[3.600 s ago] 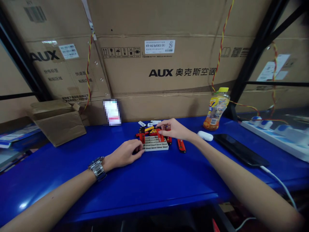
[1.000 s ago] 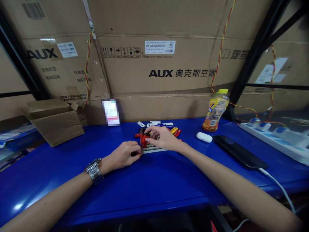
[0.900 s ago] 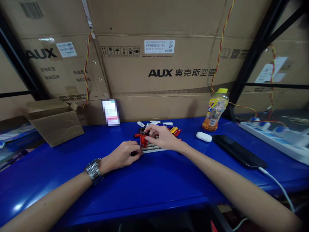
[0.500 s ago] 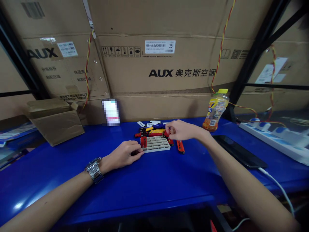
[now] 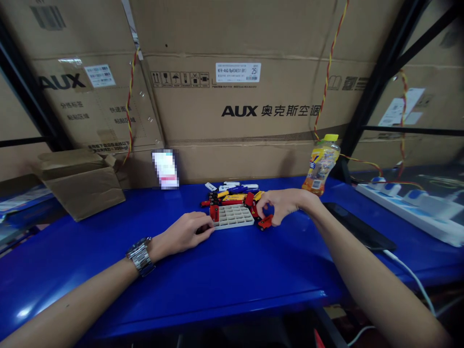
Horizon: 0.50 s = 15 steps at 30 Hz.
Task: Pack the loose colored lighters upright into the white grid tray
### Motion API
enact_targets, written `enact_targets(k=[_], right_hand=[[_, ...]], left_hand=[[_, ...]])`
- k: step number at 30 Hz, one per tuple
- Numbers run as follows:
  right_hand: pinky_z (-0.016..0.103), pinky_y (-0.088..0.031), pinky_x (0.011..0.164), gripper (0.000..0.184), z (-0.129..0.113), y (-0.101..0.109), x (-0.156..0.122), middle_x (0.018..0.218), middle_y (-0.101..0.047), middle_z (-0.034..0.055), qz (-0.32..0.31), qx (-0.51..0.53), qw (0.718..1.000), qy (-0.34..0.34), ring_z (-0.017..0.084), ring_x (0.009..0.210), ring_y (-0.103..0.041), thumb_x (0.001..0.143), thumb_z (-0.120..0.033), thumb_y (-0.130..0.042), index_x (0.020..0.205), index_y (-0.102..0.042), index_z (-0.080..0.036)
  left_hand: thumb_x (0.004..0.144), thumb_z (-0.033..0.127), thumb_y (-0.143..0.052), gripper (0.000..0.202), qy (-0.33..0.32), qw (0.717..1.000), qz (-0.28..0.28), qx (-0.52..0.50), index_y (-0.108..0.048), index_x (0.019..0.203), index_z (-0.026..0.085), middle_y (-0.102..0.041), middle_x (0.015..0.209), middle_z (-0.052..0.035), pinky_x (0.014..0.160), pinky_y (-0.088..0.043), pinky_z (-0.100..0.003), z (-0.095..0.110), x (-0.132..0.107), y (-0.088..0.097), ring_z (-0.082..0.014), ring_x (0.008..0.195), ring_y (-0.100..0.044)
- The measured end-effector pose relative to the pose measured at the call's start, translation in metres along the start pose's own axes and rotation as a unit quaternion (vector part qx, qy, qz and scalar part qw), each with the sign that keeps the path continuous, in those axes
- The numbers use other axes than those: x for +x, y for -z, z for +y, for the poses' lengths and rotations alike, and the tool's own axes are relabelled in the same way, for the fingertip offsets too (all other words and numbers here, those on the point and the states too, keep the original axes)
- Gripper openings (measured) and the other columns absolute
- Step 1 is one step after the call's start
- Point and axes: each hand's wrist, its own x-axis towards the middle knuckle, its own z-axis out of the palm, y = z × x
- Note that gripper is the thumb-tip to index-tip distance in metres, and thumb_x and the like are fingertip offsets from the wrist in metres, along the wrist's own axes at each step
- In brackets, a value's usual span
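While tray (image 5: pixel 235 217) is held at its left corner by left hand (image 5: pixel 186 233), fingers curled | red piece (image 5: pixel 266 222) pinched in right hand (image 5: pixel 284 205), just right of tray

A grey grid tray (image 5: pixel 235 217) lies flat, a red stick (image 5: pixel 266 222) just beside its right edge.

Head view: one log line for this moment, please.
left hand: touching grid tray | right hand: pinching red piece beside tray
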Motion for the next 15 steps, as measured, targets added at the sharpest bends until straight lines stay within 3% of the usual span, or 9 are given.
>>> enact_targets(k=[3,7,10,15], right_hand=[[0.024,-0.04,0.057,0.02,-0.009,0.002,-0.001,0.069,-0.062,-0.0043,0.019,0.101,0.993,0.062,0.011,0.062,-0.053,0.056,-0.011,-0.066,0.073,-0.062,-0.018],[0.025,-0.04,0.055,0.022,-0.018,-0.005,0.01,0.069,-0.064,-0.0017,0.148,0.224,0.96,0.079,0.012,0.061,-0.055,0.067,-0.018,-0.063,0.077,-0.044,-0.02],[0.027,-0.042,0.054,0.025,-0.02,-0.017,0.025,0.07,-0.065,0.0008,0.209,0.298,0.928,0.083,0.014,0.061,-0.058,0.075,-0.02,-0.057,0.082,-0.033,-0.023],[0.023,-0.031,0.042,0.021,-0.023,-0.035,0.049,0.057,-0.043,-0.0074,0.322,0.301,0.896,0.057,0.009,0.047,-0.038,0.081,-0.027,-0.056,0.085,-0.035,-0.024]], left_hand=[[0.093,0.023,-0.05,0.016,-0.001,1.0,-0.002,0.002,-0.064,0.088,0.016,-0.063,0.077,-0.003,0.063,-0.044,-0.025,0.0,0.0,0.001,-0.0137,0.068,-0.057],[0.093,0.022,-0.049,0.016,-0.005,1.0,0.0,0.0,-0.063,0.088,0.016,-0.064,0.078,-0.004,0.063,-0.043,-0.025,0.0,0.0,0.0,-0.0138,0.068,-0.057],[0.093,0.023,-0.048,0.017,-0.007,1.0,0.004,0.002,-0.063,0.087,0.016,-0.063,0.076,-0.0037,0.061,-0.043,-0.025,0.0,0.0,0.0,-0.0135,0.066,-0.055],[0.093,0.023,-0.048,0.018,-0.007,1.0,0.003,0.001,-0.064,0.088,0.016,-0.063,0.077,-0.004,0.061,-0.044,-0.025,0.001,0.001,0.001,-0.0134,0.065,-0.055]])
